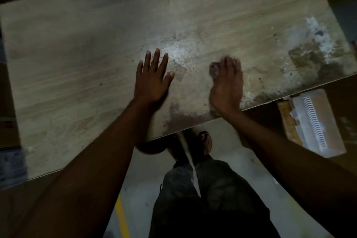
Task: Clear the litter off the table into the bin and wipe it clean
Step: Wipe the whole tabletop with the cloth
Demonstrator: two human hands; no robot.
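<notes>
A pale wood-grain table (pixel 81 60) fills the upper view, stained with dark smudges in the middle and a white and brown smear (pixel 316 48) at the right end. My left hand (pixel 152 79) lies flat on the tabletop, fingers spread, holding nothing. To its right, near the front edge, my right hand (pixel 226 85) presses a small dark wad (pixel 213 68) against the surface; the wad is blurred and mostly hidden under the fingers, so I cannot tell whether it is a cloth or litter. No bin is in view.
Below the table's front edge I see my own dark trousers (pixel 204 195) and a sandalled foot (pixel 205 141) on a grey floor with a yellow line (pixel 121 216). An open cardboard box (pixel 313 120) with a white ribbed item stands at the right. The room is dim.
</notes>
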